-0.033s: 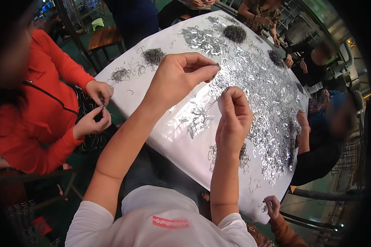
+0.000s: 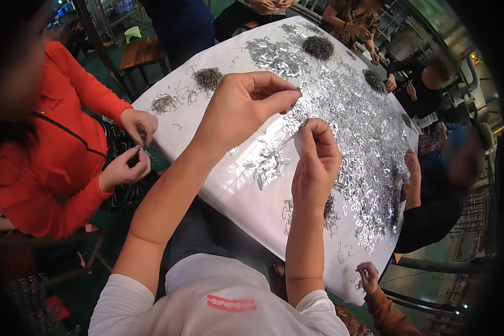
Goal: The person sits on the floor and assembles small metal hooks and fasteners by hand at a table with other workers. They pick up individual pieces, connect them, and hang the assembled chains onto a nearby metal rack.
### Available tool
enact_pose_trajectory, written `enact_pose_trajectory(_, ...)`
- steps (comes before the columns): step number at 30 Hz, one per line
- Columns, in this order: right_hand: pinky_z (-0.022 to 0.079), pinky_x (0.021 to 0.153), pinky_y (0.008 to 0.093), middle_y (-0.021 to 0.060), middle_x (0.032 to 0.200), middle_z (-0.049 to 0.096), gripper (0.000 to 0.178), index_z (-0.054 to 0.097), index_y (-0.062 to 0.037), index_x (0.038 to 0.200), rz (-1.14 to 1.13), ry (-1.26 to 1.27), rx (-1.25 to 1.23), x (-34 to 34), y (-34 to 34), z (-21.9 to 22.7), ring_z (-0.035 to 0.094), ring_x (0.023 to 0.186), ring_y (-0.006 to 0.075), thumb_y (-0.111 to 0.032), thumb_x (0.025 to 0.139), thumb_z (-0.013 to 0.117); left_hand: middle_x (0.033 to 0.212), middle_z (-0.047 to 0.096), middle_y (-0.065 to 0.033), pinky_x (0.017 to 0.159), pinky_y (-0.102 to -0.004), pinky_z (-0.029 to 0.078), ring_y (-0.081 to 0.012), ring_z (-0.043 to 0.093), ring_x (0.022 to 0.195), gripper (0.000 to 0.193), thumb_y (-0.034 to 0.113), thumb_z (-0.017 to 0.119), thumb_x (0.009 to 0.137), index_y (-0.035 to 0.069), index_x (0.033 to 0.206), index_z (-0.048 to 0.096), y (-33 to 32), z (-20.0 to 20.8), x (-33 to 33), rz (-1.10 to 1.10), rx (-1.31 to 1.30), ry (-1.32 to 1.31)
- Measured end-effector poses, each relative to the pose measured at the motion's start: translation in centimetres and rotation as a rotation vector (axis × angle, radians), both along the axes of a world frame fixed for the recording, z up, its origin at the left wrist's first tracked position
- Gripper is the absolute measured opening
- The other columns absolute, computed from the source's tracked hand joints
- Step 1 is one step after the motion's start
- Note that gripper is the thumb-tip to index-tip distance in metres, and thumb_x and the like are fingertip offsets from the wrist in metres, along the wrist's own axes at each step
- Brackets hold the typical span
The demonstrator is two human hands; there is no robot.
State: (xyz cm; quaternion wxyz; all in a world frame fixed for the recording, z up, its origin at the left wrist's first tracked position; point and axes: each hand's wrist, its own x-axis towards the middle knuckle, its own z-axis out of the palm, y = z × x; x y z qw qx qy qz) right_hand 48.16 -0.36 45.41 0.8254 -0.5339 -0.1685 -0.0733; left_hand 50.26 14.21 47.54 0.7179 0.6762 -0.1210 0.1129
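Silvery metal clips (image 2: 369,140) cover most of the white table (image 2: 246,207), spread in a broad loose layer from the upper centre of the frame down to the lower right. Judged from this spread, the bulk of the stock is unprocessed.

Left hand (image 2: 240,109): raised above the table at centre frame, thumb and forefinger pinched together at the tips. A small piece appears to sit in the pinch, but it is too small to identify with certainty.

Right hand (image 2: 316,159): just below and right of the left hand, fingers curled and closed toward the left fingertips. What it holds cannot be determined. The two hands nearly touch at the fingertips.

Finished output, as far as visible:
- Dark wire bundles (image 2: 208,78) lie in the upper centre and along the right edge of the table.
- A small group of clips (image 2: 266,165) lies directly under the hands.
- Tangled wire (image 2: 329,210) lies below the right hand.

Whether these piles are done or raw stock cannot be told. The work appears to be at an early to middle stage.

A person in a red jacket (image 2: 56,145) at the left of the frame handles a small piece with both hands. Other people sit along the top and right edges.
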Motion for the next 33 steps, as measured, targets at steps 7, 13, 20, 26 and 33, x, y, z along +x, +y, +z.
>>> enact_pose_trajectory(7, 0.035, 0.064, 0.0176, -0.0046, 0.08, 0.053, 0.007, 0.058, -0.0046, 0.087, 0.01, -0.007, -0.039, 0.4, 0.9, 0.5, 0.045, 0.072, 0.0031, -0.009, 0.088, 0.063, 0.075, 0.068, -0.004, 0.064, -0.0201, 0.049, -0.0064, 0.062, 0.07, 0.016, 0.011, 0.068, 0.082, -0.002, 0.09, 0.069, -0.3, 1.6, -1.2, 0.062, 0.028, -0.015)
enact_pose_trajectory(13, 0.035, 0.065, 0.0177, -0.0041, 0.079, 0.053, 0.007, 0.058, -0.0042, 0.086, 0.005, -0.014, -0.053, 0.9, 1.8, 0.4, 0.046, 0.073, 0.0032, -0.008, 0.087, 0.063, 0.08, 0.068, -0.0041, 0.066, -0.0204, 0.049, -0.0063, 0.062, 0.073, 0.015, 0.01, 0.067, 0.082, -0.002, 0.091, 0.068, 0.6, 1.1, -0.9, 0.042, -0.056, -0.02)
enact_pose_trajectory(20, 0.036, 0.066, 0.0183, -0.0031, 0.08, 0.054, 0.007, 0.058, -0.0031, 0.089, 0.016, 0.051, -0.135, 2.1, 2.5, -0.4, 0.047, 0.074, 0.0039, -0.008, 0.087, 0.063, 0.085, 0.067, -0.0038, 0.067, -0.0213, 0.048, -0.0077, 0.062, 0.077, 0.013, 0.008, 0.067, 0.082, 0.001, 0.092, 0.069, 1.1, 0.8, -0.5, 0.121, -0.023, -0.102)
enact_pose_trajectory(26, 0.039, 0.066, 0.0214, 0.0008, 0.076, 0.057, 0.027, 0.061, 0.0008, 0.099, 0.127, 0.07, -0.288, 12.4, -0.2, -8.1, 0.05, 0.07, 0.0065, -0.025, 0.09, 0.06, 0.095, 0.059, -0.0069, 0.071, -0.0213, 0.045, -0.0112, 0.058, 0.081, 0.012, -0.004, 0.06, 0.082, -0.004, 0.094, 0.063, 2.5, 2.4, -2.5, 0.137, 0.052, -0.169)
enact_pose_trajectory(33, 0.051, 0.077, 0.0382, 0.0164, 0.094, 0.068, 0.032, 0.069, -0.0037, 0.095, -0.171, 0.313, -1.337, 25.7, 2.9, -21.3, 0.066, 0.087, 0.0293, -0.031, 0.08, 0.063, 0.088, 0.051, -0.0114, 0.067, -0.0282, 0.04, -0.0168, 0.05, 0.074, 0.011, 0.007, 0.058, 0.084, -0.002, 0.091, 0.058, 4.7, 6.3, -6.5, 0.283, 0.176, -0.416)
